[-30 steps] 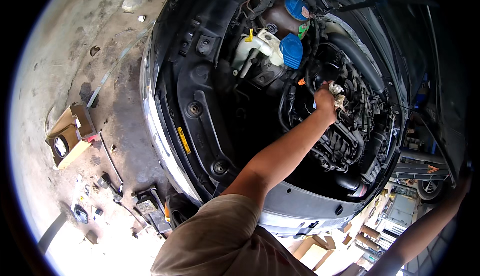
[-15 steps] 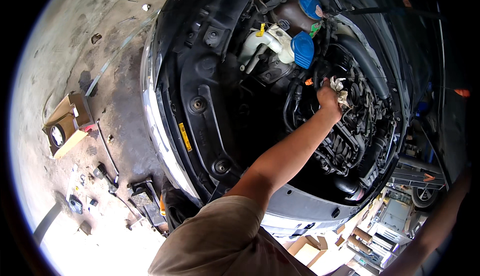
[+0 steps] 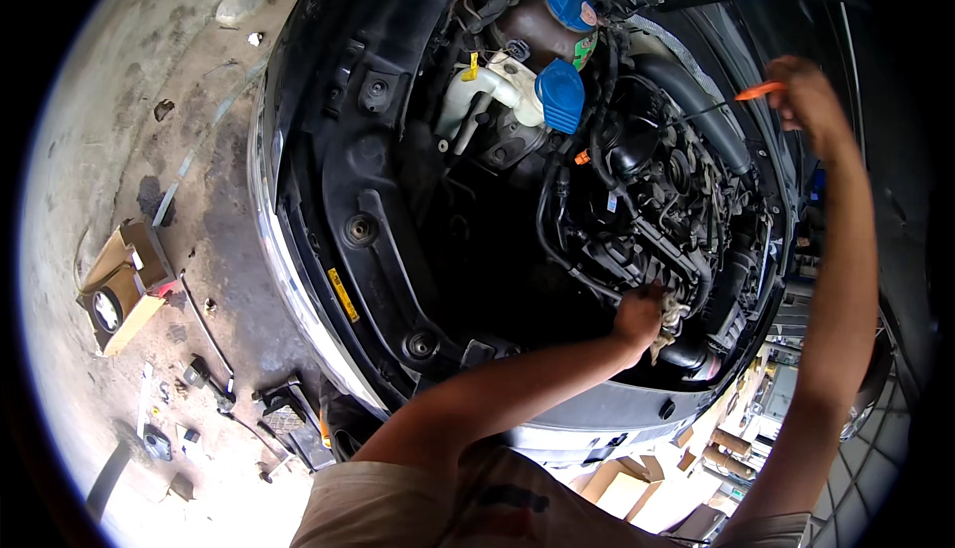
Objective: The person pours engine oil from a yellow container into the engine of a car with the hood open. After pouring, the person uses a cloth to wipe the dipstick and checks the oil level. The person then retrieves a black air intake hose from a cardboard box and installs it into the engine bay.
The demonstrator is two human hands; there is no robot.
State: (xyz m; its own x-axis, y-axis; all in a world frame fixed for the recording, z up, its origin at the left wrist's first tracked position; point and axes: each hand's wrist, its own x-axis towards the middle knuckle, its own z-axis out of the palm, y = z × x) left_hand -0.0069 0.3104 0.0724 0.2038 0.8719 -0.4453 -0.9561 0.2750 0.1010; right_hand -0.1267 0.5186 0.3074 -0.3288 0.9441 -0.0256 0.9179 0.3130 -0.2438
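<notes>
left hand: low, gripping | right hand: raised, fingers curled | forearms: bare, right near-upright

Orange tool handle, off-white rag, 2 blue caps, brown tank, yellow label, black corrugated hose

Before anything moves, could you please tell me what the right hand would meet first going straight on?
The right hand, holding the orange-handled tool, would probably meet the thick black hose first, though depth is unclear.
</notes>
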